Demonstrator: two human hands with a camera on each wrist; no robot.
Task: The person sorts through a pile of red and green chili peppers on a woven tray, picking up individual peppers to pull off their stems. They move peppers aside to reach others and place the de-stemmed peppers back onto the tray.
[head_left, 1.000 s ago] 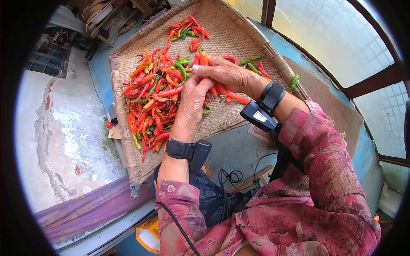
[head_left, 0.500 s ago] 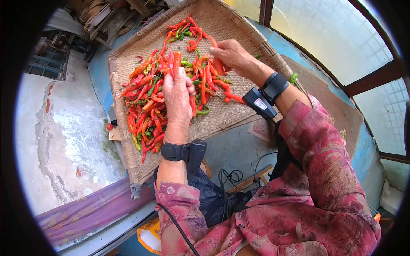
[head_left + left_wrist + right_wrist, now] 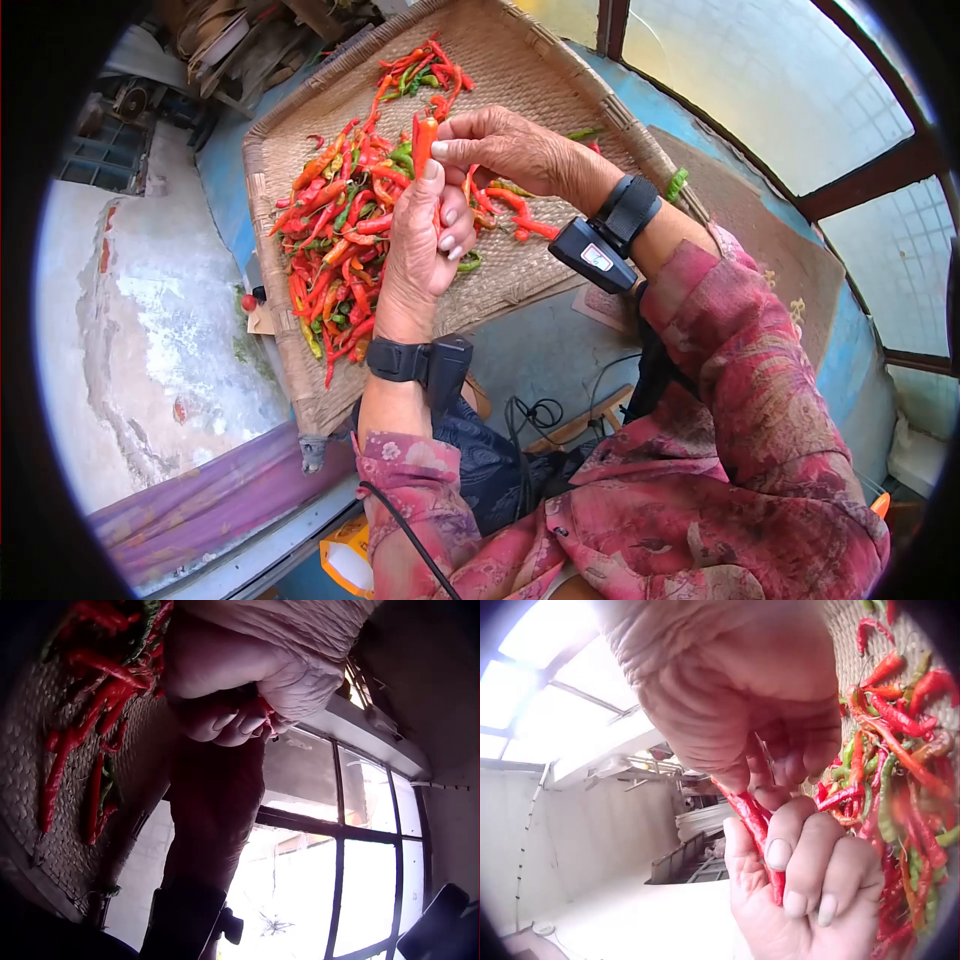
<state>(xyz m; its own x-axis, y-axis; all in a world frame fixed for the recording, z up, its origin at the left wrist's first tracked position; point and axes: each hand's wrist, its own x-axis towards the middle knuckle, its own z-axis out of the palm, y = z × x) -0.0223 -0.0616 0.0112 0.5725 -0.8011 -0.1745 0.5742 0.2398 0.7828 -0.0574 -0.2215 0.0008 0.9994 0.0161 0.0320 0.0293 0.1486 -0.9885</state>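
My left hand [image 3: 422, 235] is raised over the near part of the woven tray [image 3: 520, 275]. Its curled fingers grip a red chili pepper [image 3: 425, 142] that stands up from the fist. In the right wrist view the same pepper [image 3: 751, 817] runs down under the left fingertips. At its upper end my right hand [image 3: 515, 150] pinches it between thumb and fingers. Below and left of the hands lies a heap of red, orange and green chili peppers [image 3: 335, 260]. The left wrist view shows the left fingers [image 3: 225, 724] folded, with only a sliver of red between them.
A smaller group of chili peppers [image 3: 415, 72] lies toward the tray's far end. Several more peppers [image 3: 520, 210] lie below the right hand. The tray has a raised rim [image 3: 640, 130]. A window [image 3: 760, 80] stands to the right, and black cables [image 3: 535, 410] hang below the tray.
Half a second ago my right hand was apart to the right, holding a red pepper; now it has come back to the left hand. The left hand stays over the heap, gripping peppers throughout.
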